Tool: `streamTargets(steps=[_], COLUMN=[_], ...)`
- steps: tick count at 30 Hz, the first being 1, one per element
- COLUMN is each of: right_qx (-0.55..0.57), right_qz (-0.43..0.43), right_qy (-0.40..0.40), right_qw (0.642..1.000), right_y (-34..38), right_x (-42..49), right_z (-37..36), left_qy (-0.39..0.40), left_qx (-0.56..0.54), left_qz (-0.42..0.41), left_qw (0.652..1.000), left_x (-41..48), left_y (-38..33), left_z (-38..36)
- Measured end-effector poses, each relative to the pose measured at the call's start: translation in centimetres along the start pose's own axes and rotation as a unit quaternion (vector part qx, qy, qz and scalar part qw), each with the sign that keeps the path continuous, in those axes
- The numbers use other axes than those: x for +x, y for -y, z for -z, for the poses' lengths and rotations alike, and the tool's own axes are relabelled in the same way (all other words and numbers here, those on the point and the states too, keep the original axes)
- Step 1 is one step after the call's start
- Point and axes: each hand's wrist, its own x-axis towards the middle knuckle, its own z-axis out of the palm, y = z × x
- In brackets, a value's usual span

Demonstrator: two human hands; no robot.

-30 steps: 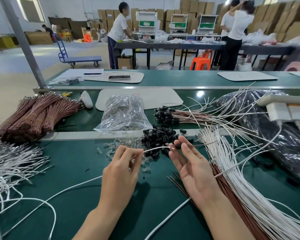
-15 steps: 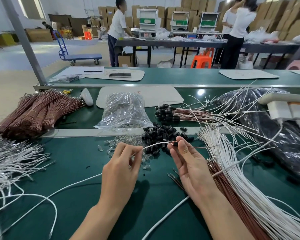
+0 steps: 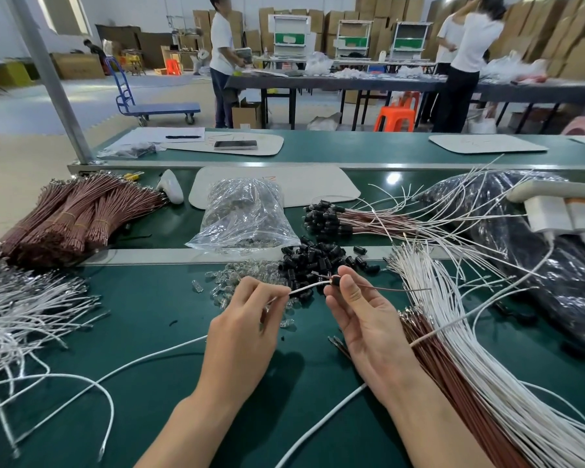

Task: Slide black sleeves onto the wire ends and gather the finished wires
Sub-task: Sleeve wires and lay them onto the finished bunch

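Right hand: the right hand (image 3: 368, 322) pinches a black sleeve (image 3: 336, 281) between thumb and fingertips above the near middle of the green worktop (image 3: 156, 332); a thin brown wire (image 3: 392, 289) runs out of it to the right.
Left hand: the left hand (image 3: 247, 336) pinches a white wire (image 3: 308, 288) a little back from its tip, with the tip at the sleeve's mouth. Whether it has gone in cannot be told.
Step in hand: most likely feeding the white wire into the sleeve.
Doing it well: grip close to the tip so the wire cannot buckle, hold the sleeve steady, line the two up and push straight, without letting the brown wire back out.
Sleeve stock: a pile of sleeves (image 3: 313, 260) lies just beyond the hands, beside clear bulbs (image 3: 240, 282).
Finished wires: the finished wires (image 3: 331, 221), sleeved, lie farther off, right of a plastic bag (image 3: 247, 214).
Supply: loose white wires (image 3: 463, 332) fan along the right over loose brown wires (image 3: 453, 376).
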Motion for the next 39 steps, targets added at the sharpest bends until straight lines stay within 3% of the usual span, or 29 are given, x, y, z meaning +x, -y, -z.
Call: streamTargets(steps=[7, 15, 30, 39], right_qx=[-0.054, -0.187, -0.217, -0.184], right_qz=[0.012, 0.073, 0.084, 0.059], right_qy=[0.001, -0.004, -0.029, 0.010], right_qw=[0.998, 0.980, 0.972, 0.981], right_y=[0.04, -0.20, -0.59, -0.42], right_x=[-0.26, -0.46, -0.33, -0.24], right_z=[-0.11, -0.10, 0.07, 0.13], left_qy=[0.019, 0.012, 0.012, 0.040], left_qx=[-0.028, -0.012, -0.011, -0.042], left_qz=[-0.015, -0.035, -0.042, -0.037], left_qw=[0.999, 0.999, 0.999, 0.998], left_x=[-0.05, -0.01, 0.00, -0.06], left_y=[0.02, -0.20, -0.09, 0.00], left_z=[0.20, 0.21, 0.25, 0.24])
